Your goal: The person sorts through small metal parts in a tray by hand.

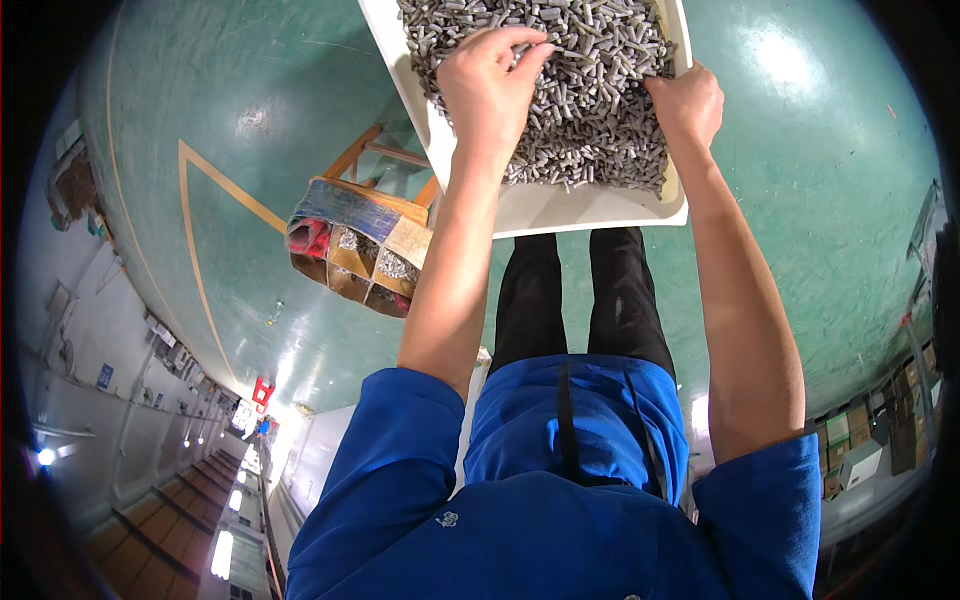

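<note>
A cream-white plastic tray (pixel 590 208) is in front of me at the top of the head view, its far end cut off by the picture's edge. Small grey cylindrical pieces (pixel 590 110) fill it in a loose heap. Above the heap's left part, my left hand (pixel 493 85) has its thumb and fingertips drawn together in a pinch; whatever lies between them is too small to make out. My right hand (pixel 690 105) is closed around the tray's right rim, thumb on the inner side against the pieces.
Left of the tray, a divided cardboard box (pixel 350 250) with silvery and red contents rests by a wooden stool (pixel 365 150). Yellow lines (pixel 230 185) mark the green floor (pixel 270 60). Stacked cartons (pixel 850 430) stand at the right; a red object (pixel 262 393) is far off at the left.
</note>
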The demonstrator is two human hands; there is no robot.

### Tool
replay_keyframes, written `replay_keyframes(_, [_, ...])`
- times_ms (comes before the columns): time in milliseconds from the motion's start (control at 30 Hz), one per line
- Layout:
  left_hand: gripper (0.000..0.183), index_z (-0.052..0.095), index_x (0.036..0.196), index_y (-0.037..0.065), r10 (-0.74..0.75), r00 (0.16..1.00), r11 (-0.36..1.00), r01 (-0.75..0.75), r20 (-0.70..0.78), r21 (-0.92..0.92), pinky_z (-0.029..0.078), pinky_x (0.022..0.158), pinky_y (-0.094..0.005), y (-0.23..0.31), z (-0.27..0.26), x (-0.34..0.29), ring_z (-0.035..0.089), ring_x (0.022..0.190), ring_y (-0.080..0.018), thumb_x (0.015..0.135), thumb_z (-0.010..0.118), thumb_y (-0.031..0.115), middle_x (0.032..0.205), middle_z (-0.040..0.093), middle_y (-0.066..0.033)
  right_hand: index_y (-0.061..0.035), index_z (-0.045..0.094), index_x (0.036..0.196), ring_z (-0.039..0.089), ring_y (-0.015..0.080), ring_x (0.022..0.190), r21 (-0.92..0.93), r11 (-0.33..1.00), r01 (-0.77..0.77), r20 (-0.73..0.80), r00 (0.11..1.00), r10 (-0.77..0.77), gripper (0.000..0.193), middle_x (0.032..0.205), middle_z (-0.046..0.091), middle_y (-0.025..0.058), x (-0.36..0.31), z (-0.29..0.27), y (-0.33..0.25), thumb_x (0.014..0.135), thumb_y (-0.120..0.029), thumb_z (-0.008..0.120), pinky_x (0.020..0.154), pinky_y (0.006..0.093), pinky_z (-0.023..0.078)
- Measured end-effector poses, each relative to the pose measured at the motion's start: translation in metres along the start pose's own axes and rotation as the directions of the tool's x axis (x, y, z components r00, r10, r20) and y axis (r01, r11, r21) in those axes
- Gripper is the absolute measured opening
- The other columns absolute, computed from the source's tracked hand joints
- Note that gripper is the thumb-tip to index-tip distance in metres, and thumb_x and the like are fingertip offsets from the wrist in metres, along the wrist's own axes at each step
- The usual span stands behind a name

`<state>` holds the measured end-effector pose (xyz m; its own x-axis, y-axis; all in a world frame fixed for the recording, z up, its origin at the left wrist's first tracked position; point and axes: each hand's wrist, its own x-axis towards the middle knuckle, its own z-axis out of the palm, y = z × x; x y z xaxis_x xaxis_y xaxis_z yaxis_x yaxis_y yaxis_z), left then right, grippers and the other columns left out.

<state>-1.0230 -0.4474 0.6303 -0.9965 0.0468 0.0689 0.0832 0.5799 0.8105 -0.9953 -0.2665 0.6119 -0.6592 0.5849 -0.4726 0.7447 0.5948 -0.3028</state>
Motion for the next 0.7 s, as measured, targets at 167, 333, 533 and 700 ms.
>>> replay_keyframes(167, [0.018, 0.067, 0.079, 0.007, 0.060, 0.998, 0.996, -0.060, 0.005, 0.067, 0.030, 0.042, -0.0256, 0.012, 0.030, 0.000, 0.037, 0.044, -0.0084, 0.062, 0.073, 0.009, 0.051, 0.044, -0.0030, -0.0053, 0.062, 0.093, 0.060, 0.0295, 0.085, -0.066, 0.997, -0.030, 0.048, 0.998, 0.034, 0.035, 0.087, 0.063, 0.0147, 0.006, -0.001, 0.002, 0.062, -0.022, 0.065, 0.077, 0.0374, 0.046])
replay_keyframes(333, [0.012, 0.067, 0.078, 0.005, -0.099, 0.995, 0.995, 0.099, -0.012, -0.007, 0.025, 0.042, -0.0219, 0.009, 0.026, -0.008, 0.033, 0.046, -0.0033, 0.068, 0.071, 0.008, 0.048, 0.043, 0.0020, -0.0046, 0.061, 0.093, 0.060, 0.0296, 0.085, -0.062, 0.997, -0.036, 0.058, 0.998, 0.040, 0.036, 0.086, 0.063, 0.0149, 0.008, -0.009, 0.002, 0.061, -0.022, 0.065, 0.078, 0.0370, 0.046])
replay_keyframes(533, [0.014, 0.062, 0.086, 0.000, -0.553, 0.814, 0.643, 0.551, 0.175, -0.532, 0.028, 0.043, -0.0158, 0.008, -0.010, -0.012, 0.037, 0.048, -0.0017, 0.075, 0.065, 0.006, 0.066, 0.055, 0.0023, -0.0060, 0.062, 0.094, 0.060, 0.0301, 0.083, -0.038, 0.999, 0.006, 0.025, 1.000, -0.005, 0.036, 0.083, 0.064, 0.0146, 0.013, -0.005, 0.009, 0.061, -0.020, 0.062, 0.076, 0.0372, 0.047])
replay_keyframes(700, [0.016, 0.052, 0.083, -0.001, -0.528, 0.737, 0.172, 0.580, 0.422, -0.797, 0.031, 0.046, -0.0199, 0.007, -0.019, 0.002, 0.043, 0.062, -0.0087, 0.084, 0.050, 0.015, 0.080, 0.053, -0.0073, -0.0056, 0.062, 0.094, 0.060, 0.0307, 0.083, -0.010, 1.000, 0.002, 0.028, 1.000, -0.001, 0.036, 0.085, 0.063, 0.0149, 0.010, -0.007, 0.009, 0.061, -0.020, 0.062, 0.076, 0.0376, 0.046])
